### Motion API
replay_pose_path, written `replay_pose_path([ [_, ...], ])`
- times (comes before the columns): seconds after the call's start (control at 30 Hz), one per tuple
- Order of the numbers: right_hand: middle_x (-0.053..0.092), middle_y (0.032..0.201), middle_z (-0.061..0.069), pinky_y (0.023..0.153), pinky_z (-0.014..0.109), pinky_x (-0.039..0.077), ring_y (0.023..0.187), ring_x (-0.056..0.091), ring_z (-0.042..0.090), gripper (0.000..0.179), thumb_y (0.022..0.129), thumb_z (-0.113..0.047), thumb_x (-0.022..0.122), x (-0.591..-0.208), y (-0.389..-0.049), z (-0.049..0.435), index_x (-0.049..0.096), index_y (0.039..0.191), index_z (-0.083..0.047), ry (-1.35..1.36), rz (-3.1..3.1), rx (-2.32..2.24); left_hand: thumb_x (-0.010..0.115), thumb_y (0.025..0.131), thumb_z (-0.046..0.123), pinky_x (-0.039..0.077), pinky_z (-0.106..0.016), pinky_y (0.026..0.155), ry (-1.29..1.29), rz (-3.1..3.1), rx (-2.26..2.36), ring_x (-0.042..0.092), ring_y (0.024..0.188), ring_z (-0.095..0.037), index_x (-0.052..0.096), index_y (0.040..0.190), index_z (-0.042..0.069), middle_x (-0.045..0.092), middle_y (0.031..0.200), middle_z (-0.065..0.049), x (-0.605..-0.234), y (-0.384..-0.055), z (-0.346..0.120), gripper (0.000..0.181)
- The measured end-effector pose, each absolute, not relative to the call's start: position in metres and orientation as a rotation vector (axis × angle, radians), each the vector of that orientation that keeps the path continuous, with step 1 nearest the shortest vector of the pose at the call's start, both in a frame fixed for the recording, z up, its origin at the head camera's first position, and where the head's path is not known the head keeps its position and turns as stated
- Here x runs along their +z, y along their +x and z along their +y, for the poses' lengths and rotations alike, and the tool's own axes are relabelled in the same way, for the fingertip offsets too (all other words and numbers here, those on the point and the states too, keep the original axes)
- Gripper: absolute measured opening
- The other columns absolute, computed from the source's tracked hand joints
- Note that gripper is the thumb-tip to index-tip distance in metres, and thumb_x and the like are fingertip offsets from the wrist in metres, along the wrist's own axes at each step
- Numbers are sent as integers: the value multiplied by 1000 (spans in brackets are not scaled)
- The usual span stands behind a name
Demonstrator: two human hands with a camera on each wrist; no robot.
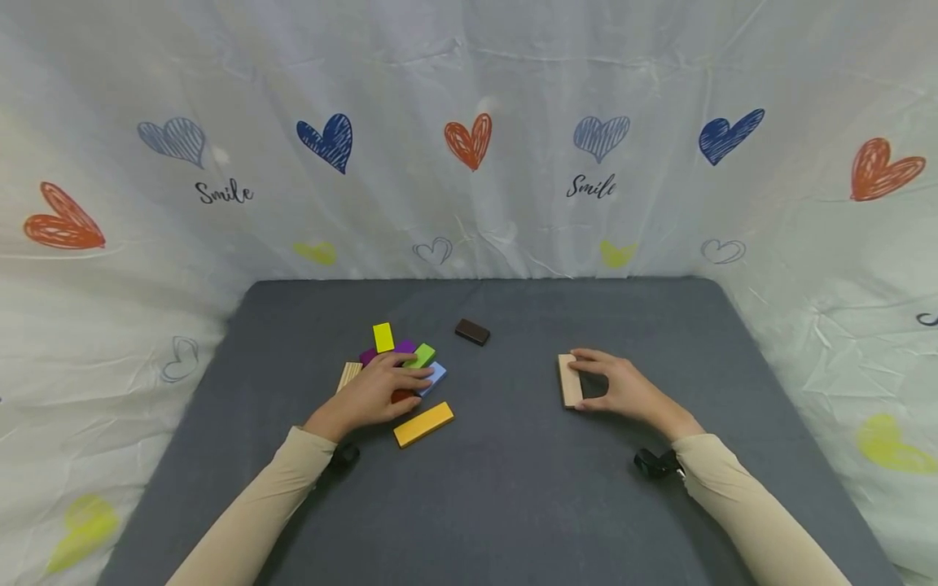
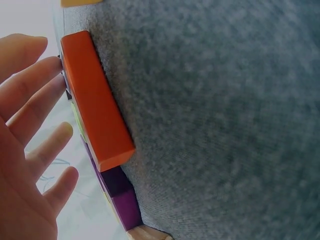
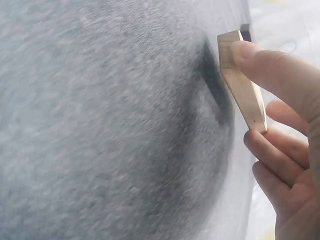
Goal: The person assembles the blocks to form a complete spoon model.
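Here, a pale rectangular wooden block pinched in the right hand, at the grey bench.
Thumb and fingertips on its ends; well right of a cluster of coloured blocks. Left hand loosely spread at the cluster, beside an orange-red oblong block; contact unclear. Yellow-orange oblong block just nearer; dark brown block farther back, between hands.

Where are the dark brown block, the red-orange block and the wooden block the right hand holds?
Dark brown block (image 1: pixel 472 330): head view, its top face.
Red-orange block (image 2: pixel 96 97): left wrist view, its long face.
Wooden block (image 1: pixel 568 384): head view, its broad face.
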State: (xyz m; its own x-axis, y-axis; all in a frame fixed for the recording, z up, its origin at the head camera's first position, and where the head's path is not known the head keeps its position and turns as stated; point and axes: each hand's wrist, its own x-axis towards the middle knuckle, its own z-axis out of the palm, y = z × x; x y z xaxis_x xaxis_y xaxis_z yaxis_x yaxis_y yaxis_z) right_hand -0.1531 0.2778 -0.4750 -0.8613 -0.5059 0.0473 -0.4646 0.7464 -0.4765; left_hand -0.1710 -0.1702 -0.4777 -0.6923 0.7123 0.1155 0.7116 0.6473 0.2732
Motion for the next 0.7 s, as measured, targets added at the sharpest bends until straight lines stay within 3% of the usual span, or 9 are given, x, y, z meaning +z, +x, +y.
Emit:
replay_pose_path([
  [0.7,48,151,13,105,59,44,138,46,40,68,78,-35,84,-482,-143,289,60,137,-11,-717,2829,-791,68,93,31,36,-55,114,1231,2860,453,49,137,-29,69,127,21,63,137,6,-481,-172,-170,35],
])
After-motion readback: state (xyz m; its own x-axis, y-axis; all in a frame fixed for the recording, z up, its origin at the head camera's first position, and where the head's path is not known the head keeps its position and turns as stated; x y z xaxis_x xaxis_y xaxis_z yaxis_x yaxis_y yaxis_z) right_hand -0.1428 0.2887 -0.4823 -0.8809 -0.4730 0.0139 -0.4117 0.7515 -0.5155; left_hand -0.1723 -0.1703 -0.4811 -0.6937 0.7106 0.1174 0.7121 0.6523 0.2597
